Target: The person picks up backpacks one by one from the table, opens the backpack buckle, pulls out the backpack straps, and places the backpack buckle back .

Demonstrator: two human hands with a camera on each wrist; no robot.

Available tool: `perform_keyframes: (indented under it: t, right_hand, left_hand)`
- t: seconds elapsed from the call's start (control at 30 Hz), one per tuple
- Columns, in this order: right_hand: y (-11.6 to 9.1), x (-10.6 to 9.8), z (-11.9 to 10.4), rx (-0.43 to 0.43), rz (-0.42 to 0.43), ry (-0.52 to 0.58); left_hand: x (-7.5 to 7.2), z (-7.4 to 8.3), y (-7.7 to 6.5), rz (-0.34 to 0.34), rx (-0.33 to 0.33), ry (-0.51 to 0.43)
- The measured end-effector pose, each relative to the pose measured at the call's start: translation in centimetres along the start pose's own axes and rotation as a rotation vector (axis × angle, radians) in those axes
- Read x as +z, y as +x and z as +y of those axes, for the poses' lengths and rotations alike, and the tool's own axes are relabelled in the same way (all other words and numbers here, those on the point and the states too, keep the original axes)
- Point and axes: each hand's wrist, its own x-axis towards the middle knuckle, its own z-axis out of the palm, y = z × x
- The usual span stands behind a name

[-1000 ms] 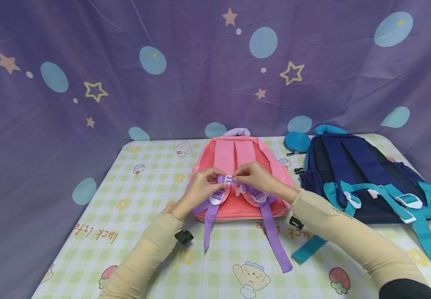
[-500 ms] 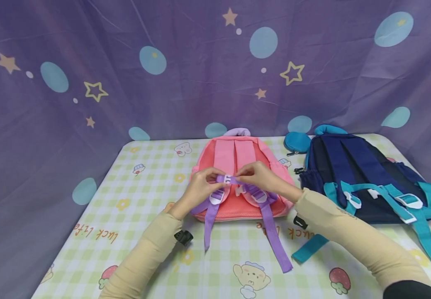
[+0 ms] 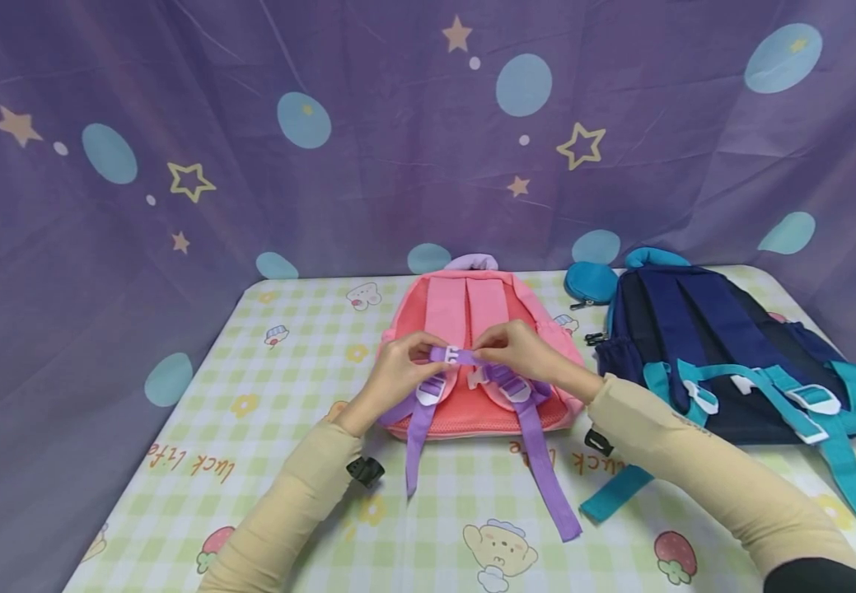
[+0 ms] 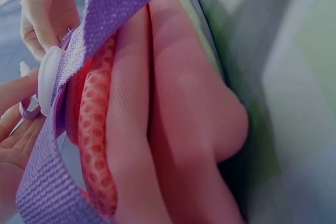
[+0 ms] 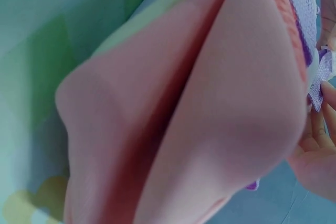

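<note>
A pink backpack lies strap side up on the table, its lilac handle at the far end. Across its middle, a white buckle sits on a purple chest strap. My left hand pinches the strap just left of the buckle, thumb and forefinger together. My right hand pinches the strap on the other side, a short stretch of webbing away. Below hang two purple shoulder-strap tails from white adjusters. The right wrist view shows my right fingers beside the purple webbing.
To the right lies a navy backpack with teal straps, one loose tail reaching toward my right forearm. A round teal pouch rests by its top corner. A purple patterned curtain hangs behind the checked tablecloth.
My right hand has shifted slightly to the right, away from the buckle, and more strap shows between them. The left hand has stayed almost still.
</note>
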Motion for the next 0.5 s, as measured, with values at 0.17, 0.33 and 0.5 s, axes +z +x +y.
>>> perform_keyframes:
  t: [0.17, 0.33, 0.5]
  right_hand:
    - [0.11, 0.18, -0.1, 0.003, 0.004, 0.015]
    - [0.2, 0.29, -0.31, 0.001, 0.002, 0.043]
    - [0.29, 0.36, -0.6, 0.006, -0.007, 0.055]
  left_hand:
    - [-0.01, 0.02, -0.04, 0.001, -0.003, 0.011]
    - [0.0, -0.06, -0.01, -0.002, -0.009, 0.007]
    - [0.03, -0.16, 0.03, -0.007, -0.01, -0.003]
